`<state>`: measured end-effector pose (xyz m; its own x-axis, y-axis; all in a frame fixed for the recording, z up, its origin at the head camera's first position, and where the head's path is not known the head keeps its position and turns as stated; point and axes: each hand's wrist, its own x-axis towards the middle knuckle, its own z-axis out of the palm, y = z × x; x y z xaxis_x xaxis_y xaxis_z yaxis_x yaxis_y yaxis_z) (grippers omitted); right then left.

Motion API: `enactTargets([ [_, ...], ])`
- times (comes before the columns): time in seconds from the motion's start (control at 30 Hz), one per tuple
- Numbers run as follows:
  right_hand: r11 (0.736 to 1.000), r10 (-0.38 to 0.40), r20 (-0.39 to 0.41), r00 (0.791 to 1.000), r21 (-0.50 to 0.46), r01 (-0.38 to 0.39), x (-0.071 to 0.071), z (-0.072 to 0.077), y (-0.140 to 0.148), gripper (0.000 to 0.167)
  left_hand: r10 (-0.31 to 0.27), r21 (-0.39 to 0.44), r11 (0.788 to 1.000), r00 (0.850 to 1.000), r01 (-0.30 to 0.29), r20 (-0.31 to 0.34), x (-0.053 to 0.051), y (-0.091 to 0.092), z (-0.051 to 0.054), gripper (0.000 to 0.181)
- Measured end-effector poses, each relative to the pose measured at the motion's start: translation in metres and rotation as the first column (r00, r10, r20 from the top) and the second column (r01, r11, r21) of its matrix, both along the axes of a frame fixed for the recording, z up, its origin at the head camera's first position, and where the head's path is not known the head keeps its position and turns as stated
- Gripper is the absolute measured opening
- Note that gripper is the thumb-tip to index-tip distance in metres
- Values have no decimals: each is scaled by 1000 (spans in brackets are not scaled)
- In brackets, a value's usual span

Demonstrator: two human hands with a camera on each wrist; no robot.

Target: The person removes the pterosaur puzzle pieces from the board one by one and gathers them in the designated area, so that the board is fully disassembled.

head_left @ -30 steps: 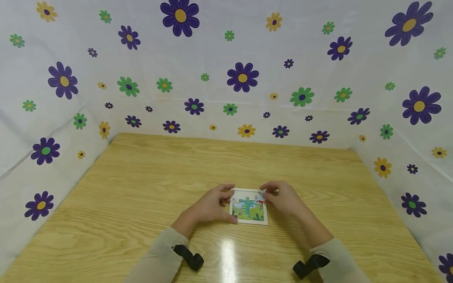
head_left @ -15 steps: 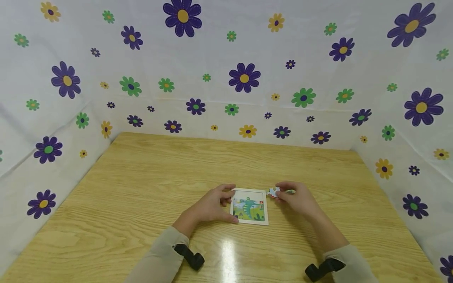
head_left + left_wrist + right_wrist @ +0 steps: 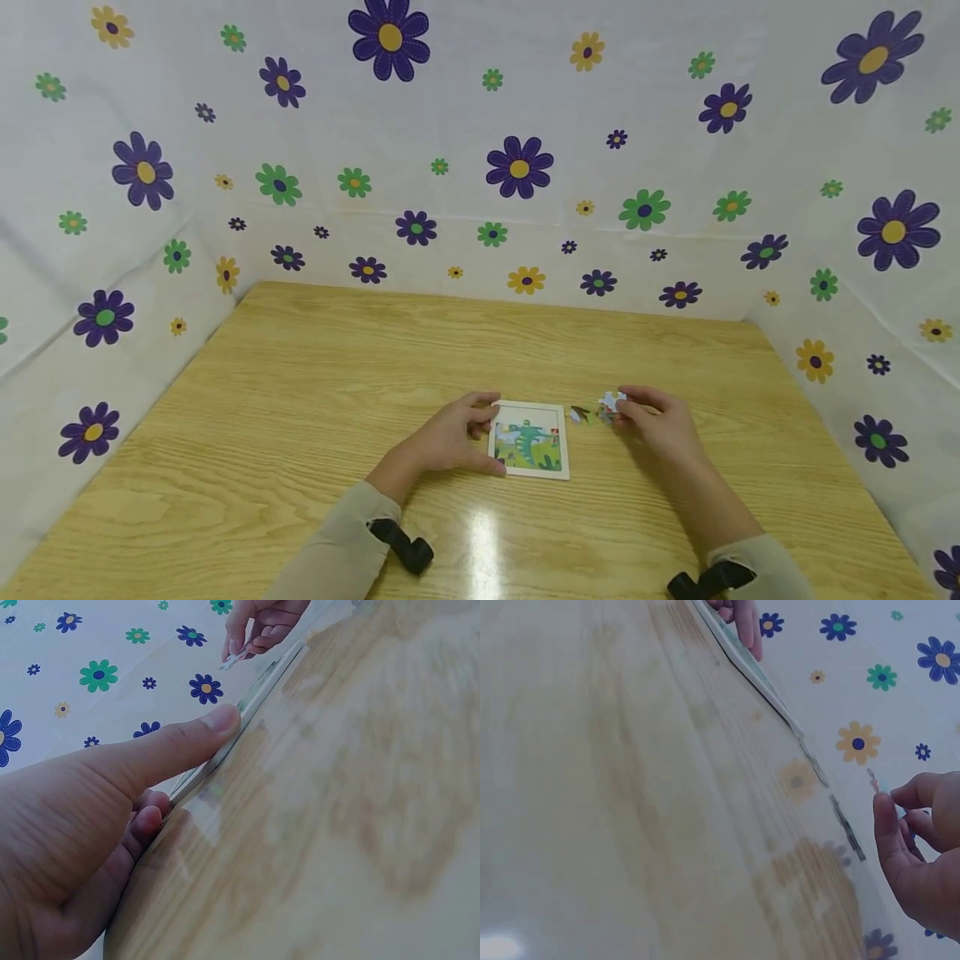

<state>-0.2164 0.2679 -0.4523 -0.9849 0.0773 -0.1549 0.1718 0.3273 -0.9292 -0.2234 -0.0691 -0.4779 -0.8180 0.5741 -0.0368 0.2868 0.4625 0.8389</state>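
A small jigsaw puzzle in a white frame (image 3: pixel 529 475) lies flat on the table, showing a green dinosaur; its upper strip is plain white. My left hand (image 3: pixel 450 437) holds the frame's left side, thumb at the near corner and fingers at the far one. In the left wrist view, the thumb (image 3: pixel 221 720) presses on the frame's edge. To the right of the frame, my right hand (image 3: pixel 667 425) pinches a pale blue puzzle piece (image 3: pixel 610 401) between thumb and fingers, raised off the table in the right wrist view. Loose puzzle pieces (image 3: pixel 581 414) lie just below it.
The wood-grain table (image 3: pixel 337 358) is bordered by a white cloth (image 3: pixel 450 100) printed with flowers, at the back and both sides. A black wrist strap with a camera (image 3: pixel 408 550) sits on the left sleeve, and another (image 3: pixel 708 581) on the right.
My right hand has drawn away from the frame's upper right corner toward the right with a puzzle piece, uncovering loose pieces on the table. My left hand has stayed on the frame.
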Motion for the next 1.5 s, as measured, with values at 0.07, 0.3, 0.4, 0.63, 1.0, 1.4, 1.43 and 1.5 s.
enactTargets([
  [0.07, 999, -32, 13, 999, -30, 33, 2, -1, 3, 42, 2, -3, 1000, 1000, -2, 4, 1, -1, -1, 100],
  [0.3, 990, -142, -5, 990, -10, 142, 6, -2, 16, 53, 10, -13, 1000, 1000, -10, 5, 3, -2, 1, 99],
  [0.4, 986, -167, -15, 986, 8, 167, 6, -2, 21, 52, 9, -17, 1000, 1000, -9, -1, 2, -1, 1, 99],
  [0.63, 986, -153, -6, 988, 70, 153, 8, -2, 28, 48, 11, -14, 1000, 1000, -11, -5, 1, 1, 0, 101],
  [1.0, 968, -135, 3, 991, 212, 131, 11, 0, 25, 45, -8, 1, 1000, 1000, 8, -7, 0, 0, 1, 99],
  [1.4, 940, -141, -8, 990, 314, 136, 10, -3, 27, 46, 6, 4, 1000, 1000, -6, -3, 0, 0, 0, 100],
  [1.43, 939, -139, -8, 990, 317, 135, 10, -3, 27, 46, 7, 1, 1000, 1000, -7, 0, 0, 0, 0, 100],
  [1.5, 939, -138, -3, 990, 316, 131, 10, -4, 27, 46, 11, 0, 1000, 1000, -11, 4, 1, 0, 1, 99],
])
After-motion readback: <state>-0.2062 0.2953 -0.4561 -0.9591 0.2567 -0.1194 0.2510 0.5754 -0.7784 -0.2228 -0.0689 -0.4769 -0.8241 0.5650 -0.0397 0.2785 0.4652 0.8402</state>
